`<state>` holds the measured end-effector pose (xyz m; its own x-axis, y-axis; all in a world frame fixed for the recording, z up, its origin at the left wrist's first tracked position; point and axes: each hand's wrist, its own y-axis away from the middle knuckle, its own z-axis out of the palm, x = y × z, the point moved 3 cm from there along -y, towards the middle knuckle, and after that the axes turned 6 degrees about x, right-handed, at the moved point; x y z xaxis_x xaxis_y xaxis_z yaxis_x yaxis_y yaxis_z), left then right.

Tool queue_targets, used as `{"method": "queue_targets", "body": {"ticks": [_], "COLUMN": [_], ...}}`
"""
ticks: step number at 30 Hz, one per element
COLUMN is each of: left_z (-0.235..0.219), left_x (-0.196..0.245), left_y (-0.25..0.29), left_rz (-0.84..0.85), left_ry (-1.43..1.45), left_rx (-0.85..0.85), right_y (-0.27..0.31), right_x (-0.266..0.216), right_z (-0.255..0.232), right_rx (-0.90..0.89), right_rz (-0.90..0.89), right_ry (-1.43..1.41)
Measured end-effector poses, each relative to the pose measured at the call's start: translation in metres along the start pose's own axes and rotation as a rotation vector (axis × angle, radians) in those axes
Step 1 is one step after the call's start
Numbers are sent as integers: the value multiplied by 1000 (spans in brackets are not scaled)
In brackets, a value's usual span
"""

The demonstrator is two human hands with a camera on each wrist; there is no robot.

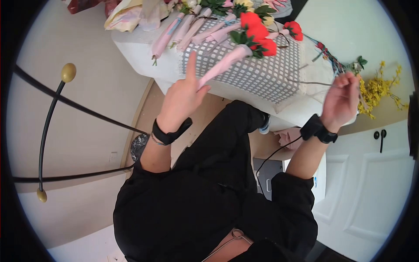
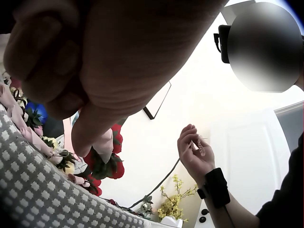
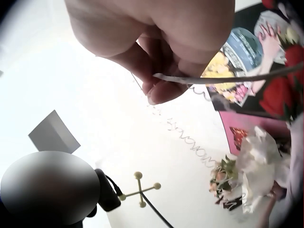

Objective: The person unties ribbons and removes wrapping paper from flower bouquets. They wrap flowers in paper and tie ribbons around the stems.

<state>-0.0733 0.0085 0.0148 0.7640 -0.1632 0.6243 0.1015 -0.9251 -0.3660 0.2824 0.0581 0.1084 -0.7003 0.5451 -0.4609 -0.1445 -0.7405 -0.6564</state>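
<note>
My left hand (image 1: 181,98) holds a bouquet by its pink wrapping (image 1: 224,63), index finger pointing out straight along it. Red roses (image 1: 257,32) with green leaves top the bouquet, which slants up to the right over the table. Raised off to the right, my right hand (image 1: 340,98) pinches a thin grey ribbon (image 1: 312,83) between thumb and fingers. That ribbon (image 3: 228,79) stretches from the fingertips toward the flowers in the right wrist view. From the left wrist, something clear and beaded or curly (image 2: 202,147) shows at the right hand's fingers.
Several pink-wrapped flower stems (image 1: 192,30) lie on the table's grey-and-white patterned cloth (image 1: 266,78). Yellow flowers (image 1: 379,89) stand behind the right hand. A black rack with round knobs (image 1: 68,72) is at the left, and a white door (image 1: 371,183) at the right.
</note>
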Motion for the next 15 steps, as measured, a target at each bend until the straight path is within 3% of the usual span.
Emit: {"method": "queue_targets", "body": {"ticks": [1, 2, 5, 7, 8, 9, 11, 12, 14, 15], "left_z": [0, -1, 0, -3, -2, -2, 1, 3, 5, 6], "left_x": [-3, -6, -11, -13, -11, -11, -10, -10, -4, -2], "left_y": [0, 1, 2, 1, 0, -1, 1, 1, 1, 2], "left_rz": [-14, 6, 58, -60, -28, -61, -74, -92, -92, -105], "left_ry": [8, 24, 55, 38, 59, 62, 67, 90, 120, 133], "left_rx": [4, -13, 20, 4, -21, -20, -42, -43, -44, -62], "right_y": [-4, -4, 6, 15, 18, 18, 25, 35, 46, 57], "right_x": [-20, -39, -86, -118, -131, -149, -182, -191, -199, -184], "right_z": [-13, -27, -53, -75, -85, -101, -125, -129, -147, -140], "right_rx": [34, 180, 425, 460, 456, 487, 428, 456, 436, 296], "right_rz": [-87, -209, -413, -350, -348, -358, -447, -448, 185, 427], "right_ry": [89, 269, 1156, 1598, 1810, 1835, 2235, 2250, 2340, 2225]}}
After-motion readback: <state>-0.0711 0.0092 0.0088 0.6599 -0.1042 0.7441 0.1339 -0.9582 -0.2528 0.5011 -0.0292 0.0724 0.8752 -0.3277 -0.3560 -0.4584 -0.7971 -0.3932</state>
